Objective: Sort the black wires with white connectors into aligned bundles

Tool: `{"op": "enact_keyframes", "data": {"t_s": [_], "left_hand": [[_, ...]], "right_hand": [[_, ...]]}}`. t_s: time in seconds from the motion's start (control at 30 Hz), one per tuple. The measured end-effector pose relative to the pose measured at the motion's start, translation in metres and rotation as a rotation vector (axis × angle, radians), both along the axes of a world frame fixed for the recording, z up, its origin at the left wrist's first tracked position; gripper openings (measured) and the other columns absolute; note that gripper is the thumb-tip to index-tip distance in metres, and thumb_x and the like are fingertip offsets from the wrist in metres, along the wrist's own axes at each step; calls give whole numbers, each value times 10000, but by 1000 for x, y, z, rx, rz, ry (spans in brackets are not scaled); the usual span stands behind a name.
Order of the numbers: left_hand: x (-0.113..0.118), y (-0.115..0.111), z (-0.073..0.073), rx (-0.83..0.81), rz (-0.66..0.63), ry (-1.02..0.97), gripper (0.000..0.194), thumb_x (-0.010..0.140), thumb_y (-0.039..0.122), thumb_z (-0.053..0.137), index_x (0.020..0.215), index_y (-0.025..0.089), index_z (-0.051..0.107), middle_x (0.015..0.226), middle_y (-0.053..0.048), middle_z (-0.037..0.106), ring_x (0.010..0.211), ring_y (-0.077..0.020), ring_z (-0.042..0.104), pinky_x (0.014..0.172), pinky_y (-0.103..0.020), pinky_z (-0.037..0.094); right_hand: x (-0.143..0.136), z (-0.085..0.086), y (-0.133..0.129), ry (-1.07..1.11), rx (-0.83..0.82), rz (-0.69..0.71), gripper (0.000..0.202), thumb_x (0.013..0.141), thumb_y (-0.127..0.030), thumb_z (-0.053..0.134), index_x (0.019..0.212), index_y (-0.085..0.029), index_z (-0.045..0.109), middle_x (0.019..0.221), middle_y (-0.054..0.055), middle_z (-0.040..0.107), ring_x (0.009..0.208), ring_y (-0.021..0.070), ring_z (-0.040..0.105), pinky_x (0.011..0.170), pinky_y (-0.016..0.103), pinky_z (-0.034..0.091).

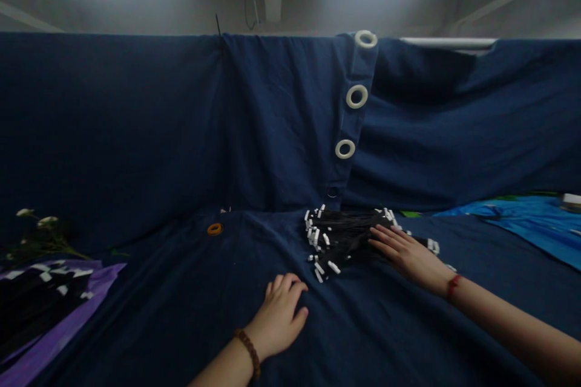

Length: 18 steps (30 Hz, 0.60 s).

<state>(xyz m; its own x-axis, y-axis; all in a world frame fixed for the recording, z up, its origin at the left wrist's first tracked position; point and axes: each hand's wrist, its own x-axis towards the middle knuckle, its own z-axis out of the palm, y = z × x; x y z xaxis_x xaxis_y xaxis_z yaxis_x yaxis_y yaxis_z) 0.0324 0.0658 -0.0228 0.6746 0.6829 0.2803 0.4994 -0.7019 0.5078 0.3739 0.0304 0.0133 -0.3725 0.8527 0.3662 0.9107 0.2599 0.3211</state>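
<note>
A pile of black cables with white connectors at their ends [345, 230] lies on the dark blue cloth [181, 314], right of centre. My right hand [403, 252], with a red string at its wrist, rests over the pile's right part. Its fingers stretch out and touch the cables without closing round any. My left hand [284, 314], with a brown bead bracelet, lies on the cloth to the left of the pile. Its fingers are slightly bent, the thumb is apart, and nothing shows in it.
More black cables with white ends [45, 302] lie on a purple sheet [68, 326] at the left, beside white flowers [48, 221]. An orange tape roll [215, 229] sits farther back. Bright blue fabric [531, 221] lies at the right. A blue curtain [136, 121] hangs behind.
</note>
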Motion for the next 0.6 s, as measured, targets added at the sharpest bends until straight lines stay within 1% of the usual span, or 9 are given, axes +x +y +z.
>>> {"op": "enact_keyframes", "data": {"t_s": [0.07, 0.13, 0.17, 0.23, 0.3, 0.37, 0.47, 0.53, 0.6], "left_hand": [[0, 0, 2, -19, 15, -66, 326, 772, 196, 459, 1093, 224, 512, 1161, -59, 452, 1104, -215, 365, 982, -414, 277], [0, -2, 5, -45, 31, -137, 334, 783, 190, 447, 1114, 204, 492, 1183, -68, 433, 1130, -202, 345, 1013, -394, 254], [1, -3, 6, -64, 37, -172, 337, 791, 193, 440, 1125, 197, 481, 1191, -72, 426, 1138, -197, 340, 1023, -387, 249], [3, -6, 7, -124, 47, -235, 336, 798, 203, 439, 1132, 186, 469, 1192, -80, 427, 1138, -193, 349, 1020, -380, 266], [7, -11, 6, -213, 60, -289, 331, 787, 207, 459, 1115, 174, 477, 1178, -93, 441, 1110, -198, 381, 985, -377, 316], [10, -19, 4, -334, 78, -341, 328, 770, 206, 479, 1093, 149, 481, 1163, -120, 458, 1055, -205, 427, 922, -372, 376], [10, -37, 3, -537, 87, -428, 375, 808, 256, 448, 1158, 125, 416, 1177, -158, 471, 987, -191, 495, 861, -354, 428], [5, -52, 2, -727, 44, -566, 467, 856, 338, 400, 1275, 161, 292, 1260, -158, 433, 1027, -181, 510, 887, -348, 426], [0, -63, 2, -1032, -46, -897, 605, 826, 435, 475, 1319, 209, 207, 1341, -149, 370, 1110, -207, 480, 951, -373, 382]], "right_hand": [[-20, 19, -15, 56, -10, -21, 357, 819, -146, 410, 1132, -186, 576, 1246, 84, 515, 1187, 255, 438, 994, 441, 338], [-41, 37, -27, 138, -20, -85, 372, 823, -137, 375, 1145, -191, 554, 1052, 103, 617, 906, 249, 604, 777, 421, 475], [-50, 44, -31, 185, -20, -129, 364, 823, -149, 363, 1129, -190, 556, 950, 113, 639, 777, 262, 620, 657, 422, 484], [-62, 57, -36, 290, -24, -209, 322, 819, -181, 353, 1047, -177, 581, 757, 121, 631, 613, 273, 594, 534, 402, 444], [-65, 68, -34, 427, -37, -264, 288, 822, -221, 353, 977, -152, 585, 666, 127, 591, 580, 267, 568, 525, 383, 417], [-64, 75, -31, 604, -101, -266, 276, 835, -270, 353, 942, -139, 572, 705, 128, 577, 619, 227, 557, 550, 338, 417], [-77, 70, -34, 905, -374, -186, 364, 873, -384, 282, 942, -148, 552, 675, 57, 530, 534, 129, 490, 466, 234, 390], [-100, 50, -46, 1076, -634, -127, 462, 882, -464, 233, 1006, -145, 542, 573, -3, 441, 417, 89, 385, 377, 198, 330], [-128, 21, -65, 1224, -891, -65, 458, 873, -485, 271, 1011, -143, 543, 534, -35, 380, 374, 56, 318, 356, 167, 304]]}}
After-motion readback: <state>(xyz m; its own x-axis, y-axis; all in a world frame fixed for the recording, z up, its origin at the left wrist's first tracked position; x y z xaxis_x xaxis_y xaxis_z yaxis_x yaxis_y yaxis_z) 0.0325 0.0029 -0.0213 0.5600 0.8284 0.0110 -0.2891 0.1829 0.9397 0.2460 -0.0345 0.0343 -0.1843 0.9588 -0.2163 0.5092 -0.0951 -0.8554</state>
